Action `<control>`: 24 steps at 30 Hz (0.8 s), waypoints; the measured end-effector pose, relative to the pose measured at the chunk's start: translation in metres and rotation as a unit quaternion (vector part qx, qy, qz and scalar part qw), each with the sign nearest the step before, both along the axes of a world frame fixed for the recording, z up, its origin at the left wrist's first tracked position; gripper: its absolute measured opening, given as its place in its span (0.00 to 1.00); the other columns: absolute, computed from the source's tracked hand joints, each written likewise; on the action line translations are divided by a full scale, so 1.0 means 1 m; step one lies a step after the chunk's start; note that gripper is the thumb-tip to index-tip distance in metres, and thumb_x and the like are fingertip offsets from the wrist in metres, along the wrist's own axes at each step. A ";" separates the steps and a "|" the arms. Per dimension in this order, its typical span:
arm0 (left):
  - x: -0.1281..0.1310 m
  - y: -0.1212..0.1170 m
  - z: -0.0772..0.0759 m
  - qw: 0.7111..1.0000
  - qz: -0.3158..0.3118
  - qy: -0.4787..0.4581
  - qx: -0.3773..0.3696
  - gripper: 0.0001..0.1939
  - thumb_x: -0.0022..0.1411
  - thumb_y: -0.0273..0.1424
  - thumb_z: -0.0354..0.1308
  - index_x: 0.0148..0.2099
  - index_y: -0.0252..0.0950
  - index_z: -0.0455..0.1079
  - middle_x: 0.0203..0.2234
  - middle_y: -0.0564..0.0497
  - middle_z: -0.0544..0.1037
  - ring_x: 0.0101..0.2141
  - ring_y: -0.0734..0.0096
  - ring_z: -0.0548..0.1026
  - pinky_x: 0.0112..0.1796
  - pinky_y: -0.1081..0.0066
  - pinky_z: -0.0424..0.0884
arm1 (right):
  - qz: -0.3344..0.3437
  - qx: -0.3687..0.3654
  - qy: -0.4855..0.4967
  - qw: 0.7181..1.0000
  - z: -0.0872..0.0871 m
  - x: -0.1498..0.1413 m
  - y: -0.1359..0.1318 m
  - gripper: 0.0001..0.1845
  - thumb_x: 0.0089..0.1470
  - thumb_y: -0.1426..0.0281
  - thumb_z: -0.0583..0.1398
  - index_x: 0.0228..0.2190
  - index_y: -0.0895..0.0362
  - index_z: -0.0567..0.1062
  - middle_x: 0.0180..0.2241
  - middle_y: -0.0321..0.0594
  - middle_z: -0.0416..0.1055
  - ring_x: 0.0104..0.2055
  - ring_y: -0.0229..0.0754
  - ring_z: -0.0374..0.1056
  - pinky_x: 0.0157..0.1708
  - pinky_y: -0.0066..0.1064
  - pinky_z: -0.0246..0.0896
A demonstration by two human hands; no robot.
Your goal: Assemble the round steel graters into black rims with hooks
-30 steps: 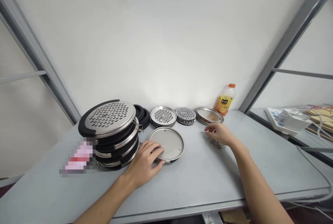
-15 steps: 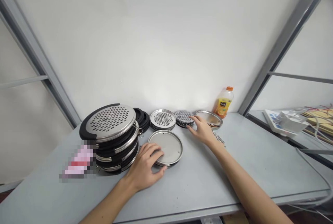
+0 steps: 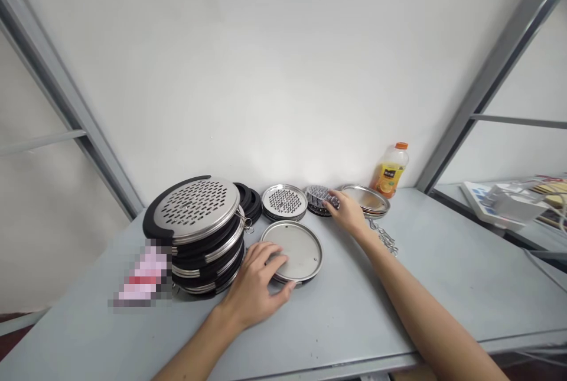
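Observation:
My left hand [image 3: 259, 277] lies at the left rim of a round, shallow metal lid [image 3: 301, 254], fingers over its top and thumb apart by the front edge. A dark rim shows beneath the lid. Farther back, my right hand [image 3: 348, 212] pinches the right edge of a small perforated grater disc [image 3: 319, 194]. The disc sits tilted on top of a short stack of dark-edged discs, and my fingers cover part of it. Left of that stack are larger round grater plates [image 3: 284, 201], piled up. Shallow metal dishes [image 3: 367, 196] stand stacked just beyond my right hand.
A tall stack of grater-topped round containers with black rims [image 3: 195, 209] stands at left, black rings [image 3: 250, 204] behind it. Metal clips or rings [image 3: 384, 236] lie near my right forearm. An orange-capped juice bottle [image 3: 390, 171] stands by the wall; a power strip [image 3: 482, 202] lies at right.
My right hand has closed on the small grater disc's edge, and the disc has tipped. My left hand keeps its place on the lid. The whole view has shifted slightly.

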State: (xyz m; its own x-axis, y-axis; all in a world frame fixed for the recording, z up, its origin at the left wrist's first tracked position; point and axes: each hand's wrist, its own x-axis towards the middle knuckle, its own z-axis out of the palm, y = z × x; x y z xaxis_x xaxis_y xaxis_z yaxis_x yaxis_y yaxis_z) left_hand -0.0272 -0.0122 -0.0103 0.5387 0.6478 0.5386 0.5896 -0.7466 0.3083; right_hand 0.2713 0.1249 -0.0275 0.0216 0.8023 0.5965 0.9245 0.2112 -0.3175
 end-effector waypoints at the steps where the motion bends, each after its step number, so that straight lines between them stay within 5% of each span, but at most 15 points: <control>1: 0.000 0.000 0.000 1.000 0.002 -0.001 0.002 0.16 0.57 0.32 0.60 0.48 0.37 0.68 0.46 0.44 0.70 0.50 0.56 0.66 0.52 0.54 0.64 | -0.002 0.009 0.007 1.000 0.001 0.001 0.000 0.21 0.56 0.63 0.56 0.50 0.58 0.69 0.43 0.49 0.75 0.43 0.51 0.72 0.40 0.40 0.66; 9: 0.000 0.000 -0.003 1.000 0.006 -0.007 -0.005 0.14 0.60 0.33 0.58 0.48 0.37 0.69 0.46 0.44 0.71 0.49 0.56 0.67 0.51 0.54 0.64 | -0.060 0.060 -0.014 0.996 0.003 0.010 0.000 0.17 0.59 0.64 0.53 0.47 0.54 0.72 0.42 0.45 0.77 0.39 0.52 0.74 0.35 0.38 0.65; 18: 0.002 -0.001 0.001 1.000 0.005 -0.004 -0.017 0.13 0.61 0.32 0.56 0.48 0.38 0.70 0.46 0.44 0.72 0.50 0.56 0.67 0.50 0.54 0.66 | -0.116 0.151 0.198 0.962 0.003 0.039 0.008 0.14 0.56 0.65 0.53 0.38 0.59 0.74 0.34 0.48 0.78 0.34 0.48 0.75 0.37 0.36 0.67; 24: 0.001 -0.002 -0.001 1.000 0.010 -0.005 -0.016 0.13 0.60 0.32 0.57 0.48 0.38 0.70 0.46 0.44 0.71 0.50 0.57 0.68 0.51 0.55 0.66 | -0.168 0.174 0.248 0.938 0.004 0.045 0.010 0.16 0.55 0.65 0.53 0.38 0.61 0.73 0.35 0.50 0.76 0.35 0.49 0.74 0.38 0.39 0.67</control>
State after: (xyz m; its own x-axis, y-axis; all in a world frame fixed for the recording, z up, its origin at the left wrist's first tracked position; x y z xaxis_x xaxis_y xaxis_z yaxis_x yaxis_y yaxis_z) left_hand -0.0259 -0.0138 -0.0112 0.5208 0.6747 0.5230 0.6007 -0.7250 0.3371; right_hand 0.3168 0.1346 -0.0235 0.5827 0.4601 0.6699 0.7134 0.1053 -0.6928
